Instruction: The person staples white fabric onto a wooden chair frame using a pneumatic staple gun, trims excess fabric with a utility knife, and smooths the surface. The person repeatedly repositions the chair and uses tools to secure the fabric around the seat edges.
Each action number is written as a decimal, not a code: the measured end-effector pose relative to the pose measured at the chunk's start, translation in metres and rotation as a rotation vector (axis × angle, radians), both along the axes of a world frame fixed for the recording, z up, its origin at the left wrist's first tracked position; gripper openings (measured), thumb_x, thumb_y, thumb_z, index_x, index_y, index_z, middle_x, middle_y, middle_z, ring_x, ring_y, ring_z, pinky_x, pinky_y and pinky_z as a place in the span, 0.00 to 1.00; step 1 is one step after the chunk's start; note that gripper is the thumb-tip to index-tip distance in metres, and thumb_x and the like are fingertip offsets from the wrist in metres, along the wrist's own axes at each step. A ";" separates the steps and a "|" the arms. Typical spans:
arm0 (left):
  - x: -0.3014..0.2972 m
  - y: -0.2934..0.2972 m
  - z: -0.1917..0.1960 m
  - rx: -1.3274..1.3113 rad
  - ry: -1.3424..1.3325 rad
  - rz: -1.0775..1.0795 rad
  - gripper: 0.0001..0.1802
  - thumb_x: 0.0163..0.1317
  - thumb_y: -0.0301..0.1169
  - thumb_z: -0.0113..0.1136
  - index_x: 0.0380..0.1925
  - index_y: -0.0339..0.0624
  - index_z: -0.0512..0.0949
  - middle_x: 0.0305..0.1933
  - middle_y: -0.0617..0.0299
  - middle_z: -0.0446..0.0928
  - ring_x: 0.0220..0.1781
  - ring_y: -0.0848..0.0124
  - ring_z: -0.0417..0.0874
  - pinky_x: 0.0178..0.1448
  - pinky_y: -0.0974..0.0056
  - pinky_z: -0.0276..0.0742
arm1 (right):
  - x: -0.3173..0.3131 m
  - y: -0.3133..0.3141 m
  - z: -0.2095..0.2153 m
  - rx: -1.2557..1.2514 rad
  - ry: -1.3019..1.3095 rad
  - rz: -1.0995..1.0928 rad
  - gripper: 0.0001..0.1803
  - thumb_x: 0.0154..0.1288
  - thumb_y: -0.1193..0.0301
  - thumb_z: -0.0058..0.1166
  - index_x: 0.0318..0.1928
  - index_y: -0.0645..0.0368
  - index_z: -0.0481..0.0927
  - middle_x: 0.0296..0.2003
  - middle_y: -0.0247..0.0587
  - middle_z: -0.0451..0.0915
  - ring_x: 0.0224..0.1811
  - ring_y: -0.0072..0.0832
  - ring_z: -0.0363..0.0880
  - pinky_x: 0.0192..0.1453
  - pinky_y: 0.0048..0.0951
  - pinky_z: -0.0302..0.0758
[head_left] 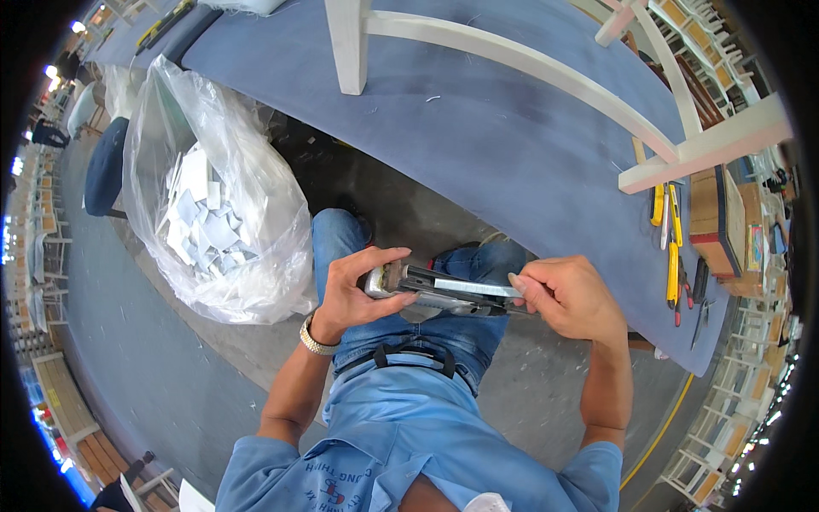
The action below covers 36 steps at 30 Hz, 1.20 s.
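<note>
Above my lap, my left hand (pixel 351 288) grips one end of a black and silver staple gun (pixel 456 302), its thumb and fingers on opposite sides. The tool lies sideways with its long magazine facing up. Along the magazine runs a silvery strip of staples (pixel 476 288). At the strip's right end my right hand (pixel 570 297) pinches it between thumb and curled fingers. The tips of those fingers partly cover the magazine's end.
A clear plastic bag (pixel 281 247) of white and grey scraps stands left of my knees. Ahead is a blue-grey covered table (pixel 512 162) bearing a white wooden frame (pixel 503 55). Yellow utility knives (pixel 672 264) and a cardboard box (pixel 715 218) sit at its right.
</note>
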<state>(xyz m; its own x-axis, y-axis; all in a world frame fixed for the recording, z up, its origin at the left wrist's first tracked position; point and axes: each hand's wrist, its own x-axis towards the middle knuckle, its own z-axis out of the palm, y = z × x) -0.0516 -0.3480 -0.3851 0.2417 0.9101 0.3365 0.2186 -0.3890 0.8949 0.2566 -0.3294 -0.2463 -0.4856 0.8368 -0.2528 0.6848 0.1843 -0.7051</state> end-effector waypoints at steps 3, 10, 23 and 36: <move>-0.002 -0.005 0.002 -0.004 -0.036 -0.021 0.32 0.44 0.33 0.84 0.53 0.39 0.85 0.32 0.61 0.84 0.31 0.73 0.83 0.39 0.69 0.78 | -0.009 0.009 -0.001 0.025 -0.039 0.132 0.18 0.75 0.63 0.52 0.29 0.60 0.82 0.24 0.45 0.82 0.27 0.49 0.80 0.33 0.44 0.72; -0.004 -0.011 -0.002 -0.078 -0.228 -0.010 0.34 0.45 0.34 0.84 0.55 0.37 0.84 0.38 0.60 0.86 0.36 0.75 0.84 0.44 0.70 0.79 | -0.030 0.009 0.019 0.200 -0.037 0.105 0.11 0.72 0.64 0.58 0.41 0.59 0.86 0.31 0.43 0.82 0.29 0.40 0.79 0.35 0.37 0.73; -0.022 0.002 0.007 -0.173 -0.366 0.186 0.34 0.53 0.36 0.80 0.59 0.32 0.81 0.45 0.62 0.86 0.46 0.76 0.83 0.54 0.69 0.79 | 0.035 -0.014 0.002 0.291 -0.016 -0.021 0.22 0.67 0.59 0.64 0.57 0.56 0.83 0.46 0.44 0.87 0.44 0.44 0.84 0.49 0.39 0.78; 0.039 -0.014 0.029 -0.399 -0.293 0.111 0.28 0.66 0.40 0.71 0.59 0.32 0.79 0.47 0.59 0.85 0.48 0.75 0.81 0.54 0.67 0.78 | -0.035 -0.006 -0.035 0.564 -0.033 -0.012 0.21 0.67 0.63 0.63 0.59 0.53 0.82 0.48 0.38 0.86 0.42 0.40 0.83 0.48 0.39 0.80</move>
